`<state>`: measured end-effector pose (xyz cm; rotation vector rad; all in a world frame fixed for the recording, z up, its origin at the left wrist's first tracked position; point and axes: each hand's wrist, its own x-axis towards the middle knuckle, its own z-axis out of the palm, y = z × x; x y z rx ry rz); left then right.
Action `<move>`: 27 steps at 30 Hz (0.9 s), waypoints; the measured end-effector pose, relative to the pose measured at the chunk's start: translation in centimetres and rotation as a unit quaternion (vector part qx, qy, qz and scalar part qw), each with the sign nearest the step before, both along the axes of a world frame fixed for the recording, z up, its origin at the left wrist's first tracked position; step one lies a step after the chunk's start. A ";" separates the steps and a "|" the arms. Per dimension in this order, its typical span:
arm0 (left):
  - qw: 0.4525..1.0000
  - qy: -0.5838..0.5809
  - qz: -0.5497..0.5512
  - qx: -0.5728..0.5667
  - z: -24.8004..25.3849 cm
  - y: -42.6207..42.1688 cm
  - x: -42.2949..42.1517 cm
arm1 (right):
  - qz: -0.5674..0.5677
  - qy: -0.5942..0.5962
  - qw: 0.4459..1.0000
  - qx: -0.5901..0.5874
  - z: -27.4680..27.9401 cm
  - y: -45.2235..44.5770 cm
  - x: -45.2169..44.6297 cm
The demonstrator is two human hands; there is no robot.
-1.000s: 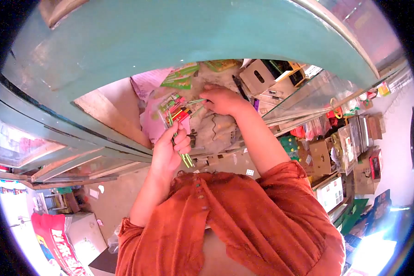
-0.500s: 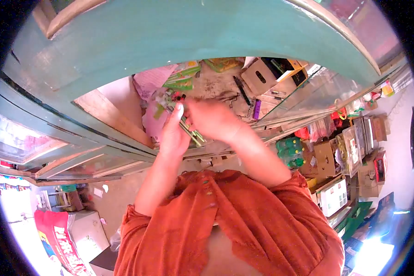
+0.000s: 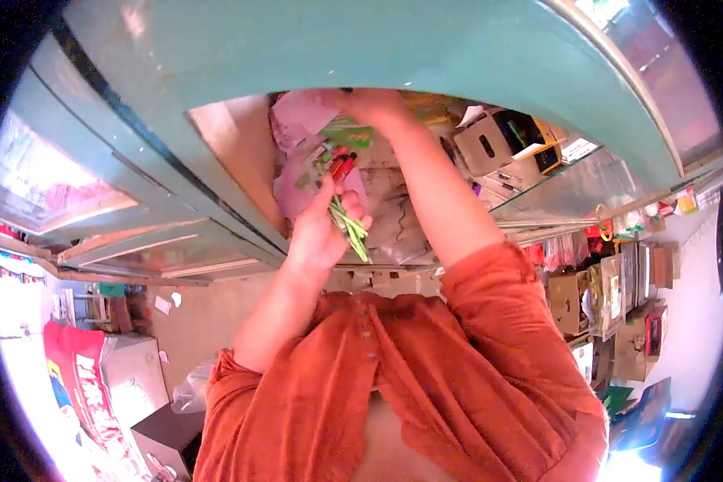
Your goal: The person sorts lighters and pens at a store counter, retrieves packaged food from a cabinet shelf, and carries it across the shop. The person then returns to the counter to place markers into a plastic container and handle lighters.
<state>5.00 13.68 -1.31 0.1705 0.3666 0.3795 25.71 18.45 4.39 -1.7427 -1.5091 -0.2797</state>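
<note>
A left hand (image 3: 321, 234) curls its fingers snugly round green sticks (image 3: 351, 230) before a cabinet (image 3: 458, 48); the right hand (image 3: 365, 104) reaches deeper, its fingers too blurred to judge.
A slackened grip could spill the slim sticks. Beyond, a red bag's (image 3: 79, 368) white lettering is illegible.

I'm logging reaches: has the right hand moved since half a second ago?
Yes. The right hand has moved up the picture, from well below the teal panel to its lower edge.
</note>
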 end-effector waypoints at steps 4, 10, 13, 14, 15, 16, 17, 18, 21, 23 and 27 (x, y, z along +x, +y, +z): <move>0.993 -0.075 -0.084 0.029 -0.5 -0.7 -1.8 | 0.122 0.073 0.972 -0.187 0.3 4.3 2.1; 0.991 -0.067 -0.088 0.069 -1.2 -0.8 -3.2 | -0.026 -0.037 0.998 0.050 -5.4 5.6 5.3; 0.991 -0.045 -0.089 0.091 -1.1 -0.7 -3.1 | -0.062 0.262 0.961 -0.058 -6.8 4.3 6.7; 0.991 -0.028 -0.090 0.098 -1.0 -0.7 -3.0 | -0.090 0.162 0.982 0.047 -7.4 4.3 6.9; 0.990 -0.010 -0.092 0.106 -0.9 -0.6 -2.9 | -0.117 0.059 0.980 0.152 -8.0 4.2 7.3; 0.990 -0.009 -0.094 0.105 -1.2 -0.5 -2.8 | -0.119 0.060 0.979 0.151 -8.4 4.0 8.1; 0.990 -0.018 -0.095 0.098 -1.8 -0.5 -2.6 | -0.080 0.185 0.969 0.142 -8.7 3.5 9.1; 0.991 -0.028 -0.095 0.091 -2.1 -0.5 -2.4 | -0.039 0.306 0.942 0.130 -8.9 3.2 9.7; 0.992 -0.030 -0.096 0.080 -2.1 -0.5 -2.1 | -0.087 -0.269 0.959 0.039 -3.9 1.4 6.8; 0.992 -0.027 -0.102 0.071 -2.3 -0.7 -2.0 | 0.058 0.181 0.982 -0.017 -4.4 2.6 6.1; 0.990 -0.028 -0.124 0.065 -2.6 -0.8 -1.8 | -0.136 -0.101 0.983 -0.075 -0.2 3.6 -1.7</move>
